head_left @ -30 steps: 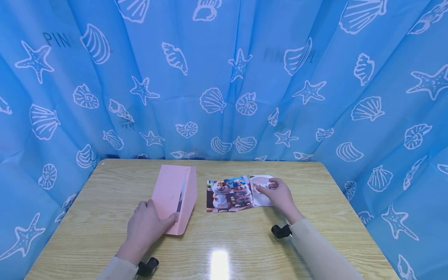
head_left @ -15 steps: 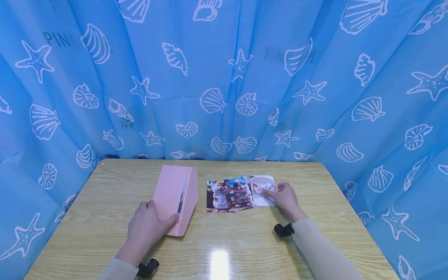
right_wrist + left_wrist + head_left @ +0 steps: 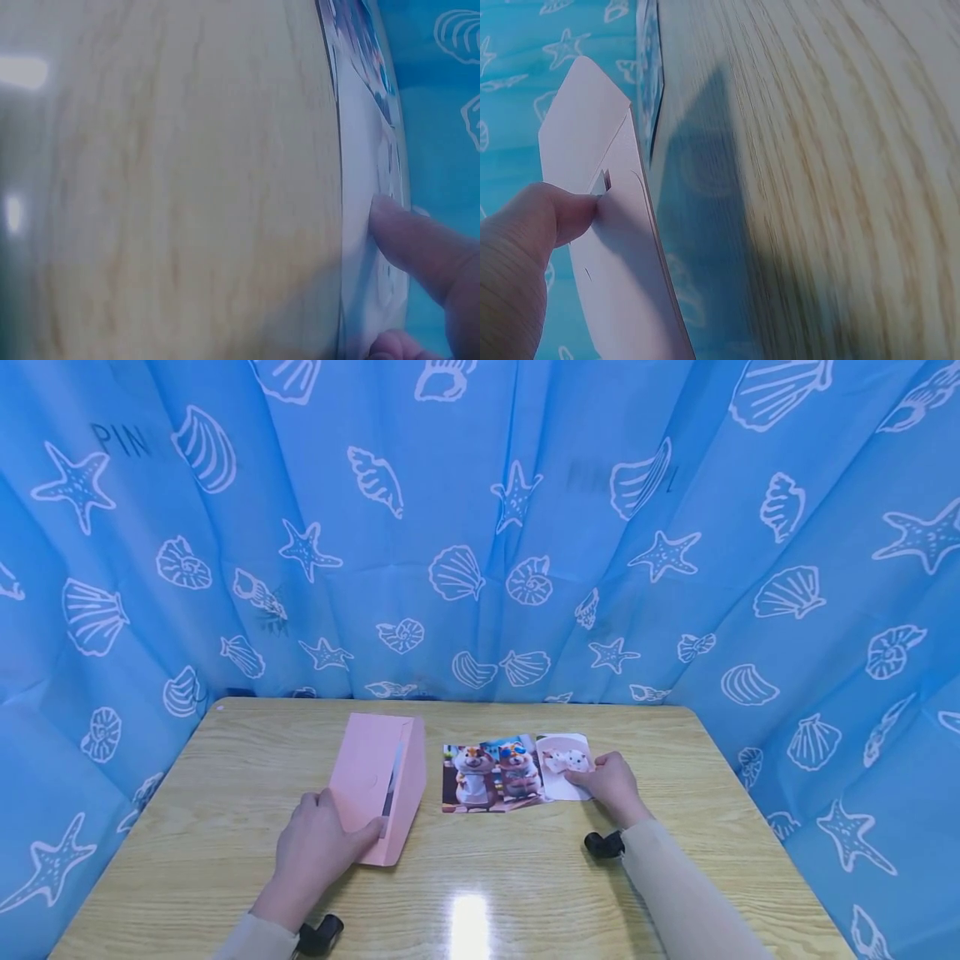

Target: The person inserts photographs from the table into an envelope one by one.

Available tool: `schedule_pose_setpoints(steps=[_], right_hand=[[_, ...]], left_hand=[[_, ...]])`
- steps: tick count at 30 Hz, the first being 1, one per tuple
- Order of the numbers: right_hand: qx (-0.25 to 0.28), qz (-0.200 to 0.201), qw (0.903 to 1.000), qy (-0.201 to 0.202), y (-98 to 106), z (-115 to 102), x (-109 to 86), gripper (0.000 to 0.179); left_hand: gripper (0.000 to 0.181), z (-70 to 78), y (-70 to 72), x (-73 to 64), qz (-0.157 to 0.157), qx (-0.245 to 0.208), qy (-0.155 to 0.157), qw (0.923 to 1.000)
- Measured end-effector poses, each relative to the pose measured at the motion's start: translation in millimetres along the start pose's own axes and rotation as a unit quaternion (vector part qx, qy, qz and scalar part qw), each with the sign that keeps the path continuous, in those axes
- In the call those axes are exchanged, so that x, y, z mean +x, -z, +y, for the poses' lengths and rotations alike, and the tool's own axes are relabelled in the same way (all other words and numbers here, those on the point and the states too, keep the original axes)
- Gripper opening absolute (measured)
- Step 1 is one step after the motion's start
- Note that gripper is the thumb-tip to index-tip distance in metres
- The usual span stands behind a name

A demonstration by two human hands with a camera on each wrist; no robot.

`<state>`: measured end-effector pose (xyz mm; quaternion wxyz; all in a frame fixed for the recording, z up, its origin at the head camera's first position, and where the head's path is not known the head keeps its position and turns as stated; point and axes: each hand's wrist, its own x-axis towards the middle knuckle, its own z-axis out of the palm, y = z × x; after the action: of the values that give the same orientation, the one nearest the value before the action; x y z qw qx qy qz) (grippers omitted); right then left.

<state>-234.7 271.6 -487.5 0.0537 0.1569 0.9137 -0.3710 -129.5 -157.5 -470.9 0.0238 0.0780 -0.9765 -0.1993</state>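
My left hand (image 3: 318, 843) grips a pink envelope (image 3: 367, 752) tilted above the table, its flap unfolded. The thumb lies at the envelope's opening, where a sliver of something inside shows; the other fingers are mostly hidden behind. In the left wrist view the thumb presses by the slit of the envelope (image 3: 626, 247). On the right, my right hand (image 3: 613, 785) pinches the right edge of a photo card (image 3: 558, 781) picturing white animals, thumb on top. Left of it, partly overlapping, lie a photo card of a hamster in blue glasses (image 3: 519, 772) and one of an aproned hamster (image 3: 472, 781).
A wood-grain table (image 3: 525, 877) bears everything, with a bright glare spot near its front. Behind it and along both sides hangs a blue curtain (image 3: 480, 635) with white shells and starfish. Black wrist cameras sit below each hand.
My right hand has drawn back to the card's right edge, uncovering more of the white-animal picture. The envelope has shifted very slightly to the right in my left hand.
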Motion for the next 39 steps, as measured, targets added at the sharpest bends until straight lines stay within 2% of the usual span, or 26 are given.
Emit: schedule_pose_setpoints(steps=[15, 30, 39], right_hand=[[0.039, -0.024, 0.9989, -0.010, 3.1, 0.6, -1.3, 0.067], [0.051, -0.034, 0.9981, -0.008, 5.2, 4.2, 2.3, 0.053], [0.078, -0.050, 0.9951, -0.036, 6.5, 5.0, 7.3, 0.049]], left_hand=[[0.100, -2.1, -2.8, 0.1, 0.014, 0.004, -0.010, 0.9999], [0.096, -1.9, -1.0, 0.0, 0.017, 0.001, -0.014, 0.9998], [0.091, -4.1, -0.7, 0.1, 0.018, -0.001, -0.016, 0.9997]])
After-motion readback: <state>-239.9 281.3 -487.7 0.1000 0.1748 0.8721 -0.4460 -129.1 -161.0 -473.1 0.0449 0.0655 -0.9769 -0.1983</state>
